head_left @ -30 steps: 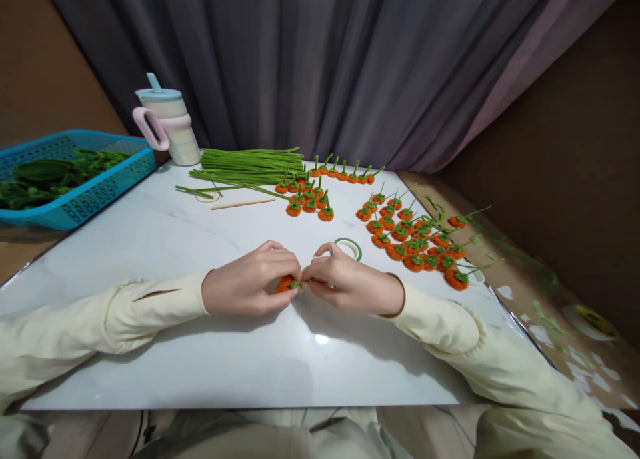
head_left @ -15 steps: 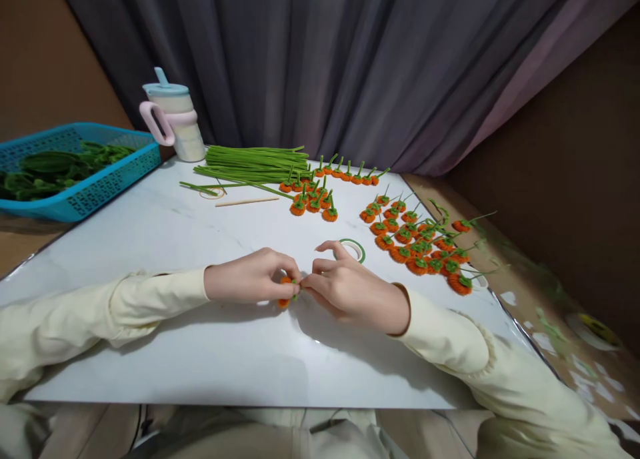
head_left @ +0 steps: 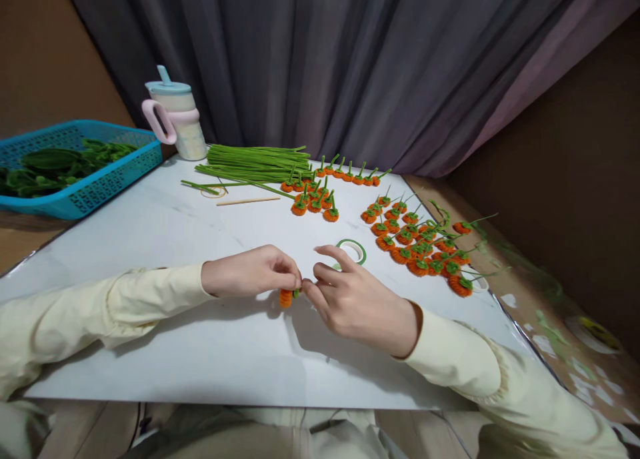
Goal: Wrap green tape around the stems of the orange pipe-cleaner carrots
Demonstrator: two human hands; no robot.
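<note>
Our left hand [head_left: 250, 273] pinches a pumpkin [head_left: 285, 299], right hand [head_left: 353, 305] beside its green top [head_left: 295, 293], grip unclear; we judge this finishing the top, steadiness needed next.

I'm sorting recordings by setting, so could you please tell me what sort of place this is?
Probably an indoor craft workspace, perhaps at home: a white table holds groups of small orange pumpkin-like pieces and a bundle of green stems.

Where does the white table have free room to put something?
Bare table lies between the left sleeve and near edge, and between the blue basket and wooden stick. The right is crowded with orange pieces, the back with green stems and more.
</note>
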